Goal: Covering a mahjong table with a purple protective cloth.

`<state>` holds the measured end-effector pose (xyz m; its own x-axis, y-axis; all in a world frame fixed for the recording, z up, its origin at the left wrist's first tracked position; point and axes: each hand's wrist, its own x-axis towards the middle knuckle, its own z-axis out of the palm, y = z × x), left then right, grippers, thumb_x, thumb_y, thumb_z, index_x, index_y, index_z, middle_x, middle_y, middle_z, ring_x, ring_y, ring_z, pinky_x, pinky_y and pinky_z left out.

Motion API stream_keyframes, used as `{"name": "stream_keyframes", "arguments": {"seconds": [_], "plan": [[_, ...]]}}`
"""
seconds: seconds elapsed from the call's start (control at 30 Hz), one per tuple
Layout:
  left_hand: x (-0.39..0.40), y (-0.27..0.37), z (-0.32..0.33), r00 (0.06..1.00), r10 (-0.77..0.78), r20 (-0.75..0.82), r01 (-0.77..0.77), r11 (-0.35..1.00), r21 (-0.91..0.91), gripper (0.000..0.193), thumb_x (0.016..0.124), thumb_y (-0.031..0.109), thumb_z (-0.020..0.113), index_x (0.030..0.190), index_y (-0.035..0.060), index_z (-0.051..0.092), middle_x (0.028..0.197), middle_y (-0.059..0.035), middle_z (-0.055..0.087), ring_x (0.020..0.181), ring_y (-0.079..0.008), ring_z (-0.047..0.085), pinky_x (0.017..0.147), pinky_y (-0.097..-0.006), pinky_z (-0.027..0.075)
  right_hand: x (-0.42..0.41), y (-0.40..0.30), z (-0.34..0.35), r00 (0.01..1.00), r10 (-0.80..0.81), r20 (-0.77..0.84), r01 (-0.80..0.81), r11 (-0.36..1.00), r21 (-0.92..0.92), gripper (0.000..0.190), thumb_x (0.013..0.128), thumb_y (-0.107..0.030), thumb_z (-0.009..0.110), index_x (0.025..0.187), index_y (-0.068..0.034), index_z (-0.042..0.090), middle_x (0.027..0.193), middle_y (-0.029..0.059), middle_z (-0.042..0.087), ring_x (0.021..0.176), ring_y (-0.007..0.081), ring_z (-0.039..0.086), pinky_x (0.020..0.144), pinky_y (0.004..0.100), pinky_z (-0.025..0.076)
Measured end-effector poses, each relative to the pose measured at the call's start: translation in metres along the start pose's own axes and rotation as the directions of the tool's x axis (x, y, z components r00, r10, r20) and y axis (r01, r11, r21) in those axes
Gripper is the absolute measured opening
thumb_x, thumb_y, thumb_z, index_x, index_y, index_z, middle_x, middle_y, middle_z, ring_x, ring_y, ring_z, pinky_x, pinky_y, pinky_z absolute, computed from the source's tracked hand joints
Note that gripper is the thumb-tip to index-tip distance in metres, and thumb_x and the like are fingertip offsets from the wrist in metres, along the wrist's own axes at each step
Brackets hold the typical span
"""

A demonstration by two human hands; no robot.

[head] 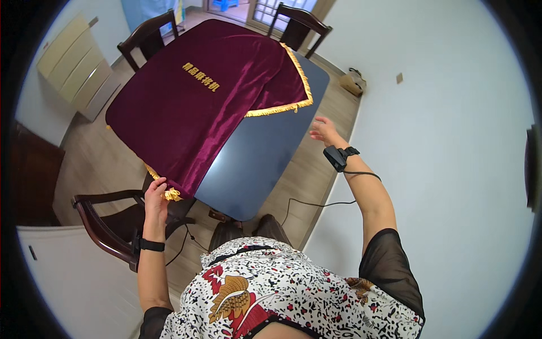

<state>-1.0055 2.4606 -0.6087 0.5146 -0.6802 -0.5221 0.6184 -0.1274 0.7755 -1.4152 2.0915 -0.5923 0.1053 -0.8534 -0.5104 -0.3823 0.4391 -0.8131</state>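
A dark red velvet table cover (178, 114) with gold fringe and gold embroidered writing lies over most of a dark-topped table (262, 148). Its right part is folded back, so a strip of the smooth tabletop shows. At the near left corner my left hand (156, 195) grips the cover's fringed edge. My right hand (324, 130) is off the table's right side with its fingers apart, holding nothing, a short way from the folded, fringed corner. Both wrists wear black straps, the right one with a small black device and a cable.
Wooden chairs stand at the near left (106, 224), far left (148, 36) and far right (298, 25) of the table. A cream drawer cabinet (78, 63) is at the left wall. A bag (352, 82) rests by the right wall; cables cross the floor.
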Motion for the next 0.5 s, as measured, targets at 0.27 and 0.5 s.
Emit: {"name": "stream_keyframes", "arguments": {"seconds": [0.27, 0.5], "plan": [[-0.005, -0.02, -0.016, 0.95, 0.129, -0.285, -0.122, 0.992, 0.043, 0.021, 0.08, -0.002, 0.054, 0.101, 0.0016, 0.057, 0.085, -0.0028, 0.055, 0.074, -0.0111, 0.054, 0.068, -0.0233, 0.045, 0.146, 0.009, -0.013, 0.942, 0.315, 0.116, -0.335, 0.86, 0.384, 0.042, 0.087, -0.005, 0.048, 0.123, 0.006, 0.032, 0.117, 0.0236, 0.038, 0.094, 0.0393, 0.054, 0.078, 0.0453, 0.054], [-0.012, -0.041, -0.008, 0.841, 0.237, -0.486, -0.092, 0.948, 0.303, 0.022, 0.077, -0.006, 0.05, 0.096, 0.0006, 0.06, 0.087, -0.0038, 0.058, 0.077, -0.0116, 0.055, 0.069, -0.0221, 0.045, 0.23, 0.003, 0.008, 0.961, 0.267, 0.077, -0.278, 0.938, 0.207, 0.038, 0.08, -0.011, 0.064, 0.11, 0.006, 0.048, 0.101, 0.0206, 0.055, 0.082, 0.0299, 0.059, 0.063, 0.0369, 0.058]]}}
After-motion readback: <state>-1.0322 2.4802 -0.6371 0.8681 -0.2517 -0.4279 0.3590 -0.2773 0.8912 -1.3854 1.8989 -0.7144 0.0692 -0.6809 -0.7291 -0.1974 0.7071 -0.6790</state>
